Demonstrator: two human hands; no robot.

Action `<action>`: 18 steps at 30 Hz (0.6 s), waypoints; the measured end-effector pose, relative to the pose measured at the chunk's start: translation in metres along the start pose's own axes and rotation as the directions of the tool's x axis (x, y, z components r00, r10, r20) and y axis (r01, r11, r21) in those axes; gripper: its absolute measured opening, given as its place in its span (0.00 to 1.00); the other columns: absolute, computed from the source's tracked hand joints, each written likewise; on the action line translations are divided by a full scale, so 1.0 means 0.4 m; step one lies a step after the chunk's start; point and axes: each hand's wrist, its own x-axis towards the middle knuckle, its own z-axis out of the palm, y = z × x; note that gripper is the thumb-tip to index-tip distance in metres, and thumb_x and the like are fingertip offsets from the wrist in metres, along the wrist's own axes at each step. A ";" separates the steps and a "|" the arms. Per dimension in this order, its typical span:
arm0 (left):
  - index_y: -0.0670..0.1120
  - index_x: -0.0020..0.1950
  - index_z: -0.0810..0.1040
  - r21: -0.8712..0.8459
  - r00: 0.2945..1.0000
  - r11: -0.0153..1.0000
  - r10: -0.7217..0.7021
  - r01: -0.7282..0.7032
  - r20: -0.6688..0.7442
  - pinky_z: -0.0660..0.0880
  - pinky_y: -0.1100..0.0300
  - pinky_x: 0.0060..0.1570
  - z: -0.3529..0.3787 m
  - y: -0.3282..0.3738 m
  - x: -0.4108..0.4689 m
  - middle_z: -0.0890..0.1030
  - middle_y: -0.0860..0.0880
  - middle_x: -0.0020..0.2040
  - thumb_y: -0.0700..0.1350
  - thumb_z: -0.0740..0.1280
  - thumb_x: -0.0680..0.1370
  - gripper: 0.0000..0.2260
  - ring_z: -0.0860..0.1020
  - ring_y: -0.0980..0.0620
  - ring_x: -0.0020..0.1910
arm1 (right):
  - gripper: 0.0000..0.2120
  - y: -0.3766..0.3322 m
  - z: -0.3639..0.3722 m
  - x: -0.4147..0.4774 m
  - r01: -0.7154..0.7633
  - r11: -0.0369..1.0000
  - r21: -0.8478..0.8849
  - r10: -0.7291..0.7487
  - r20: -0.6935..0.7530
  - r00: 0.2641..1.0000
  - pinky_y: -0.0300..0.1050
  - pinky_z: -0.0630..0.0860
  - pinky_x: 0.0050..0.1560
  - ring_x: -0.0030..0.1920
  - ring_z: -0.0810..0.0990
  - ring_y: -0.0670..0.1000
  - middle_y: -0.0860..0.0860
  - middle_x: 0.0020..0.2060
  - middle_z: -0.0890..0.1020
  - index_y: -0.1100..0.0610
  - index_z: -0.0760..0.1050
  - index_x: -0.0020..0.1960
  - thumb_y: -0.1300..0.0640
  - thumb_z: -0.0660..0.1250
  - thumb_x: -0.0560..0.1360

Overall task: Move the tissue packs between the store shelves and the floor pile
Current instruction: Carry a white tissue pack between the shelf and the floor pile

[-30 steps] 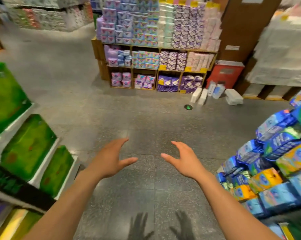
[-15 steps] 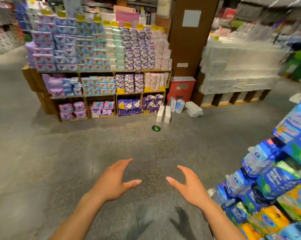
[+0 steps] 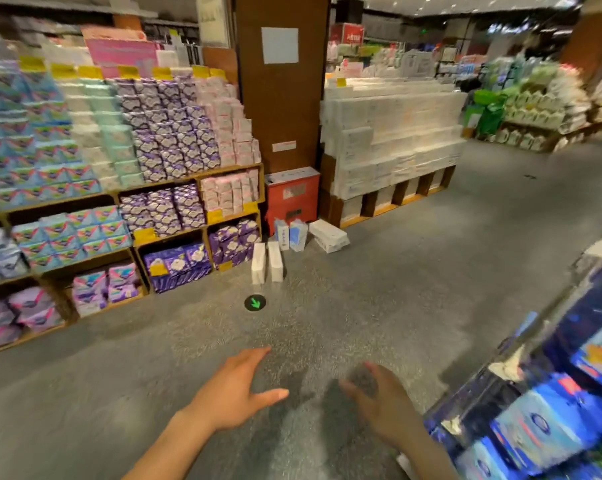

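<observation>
Several tissue packs lie in a floor pile by the brown pillar: two white upright packs (image 3: 267,262), two blue-white packs (image 3: 291,234) and a flat white stack (image 3: 328,235). The wooden store shelves (image 3: 175,183) on the left hold stacked purple, pink and blue packs. My left hand (image 3: 235,389) is held out low over the grey floor, fingers spread and empty. My right hand (image 3: 379,396) is beside it, blurred and in shadow, fingers loosely bent and holding nothing. Both hands are well short of the pile.
A red box (image 3: 291,199) stands against the brown pillar (image 3: 282,98). White packs fill a low display (image 3: 389,140) to the right. A blue pack display (image 3: 552,403) crowds my right side. A green arrow sticker (image 3: 255,302) marks the grey floor.
The view has swung right and moved closer to the pillar and floor pile. Both hands stay held out empty, now lower in the view, with the right one in shadow.
</observation>
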 end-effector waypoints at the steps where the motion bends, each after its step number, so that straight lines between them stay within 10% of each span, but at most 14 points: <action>1: 0.55 0.80 0.58 0.004 1.000 1.000 0.002 -0.002 -0.015 0.62 0.56 0.74 -0.019 0.006 0.078 0.65 0.53 0.78 0.83 0.53 0.64 0.51 0.65 0.52 0.75 | 0.50 -0.007 -0.037 0.074 0.004 1.000 0.003 -0.004 -0.001 1.000 0.46 0.65 0.73 0.73 0.68 0.50 0.49 0.74 0.69 0.51 0.64 0.77 0.21 0.56 0.65; 18: 0.53 0.80 0.60 0.037 0.996 0.998 0.057 -0.055 -0.066 0.64 0.54 0.72 -0.308 -0.167 1.314 0.67 0.51 0.77 0.86 0.46 0.60 0.56 0.67 0.49 0.74 | 0.45 -0.153 -0.302 1.266 -0.040 0.999 -0.006 0.039 -0.029 0.999 0.49 0.60 0.75 0.78 0.62 0.52 0.51 0.79 0.63 0.53 0.60 0.80 0.28 0.63 0.71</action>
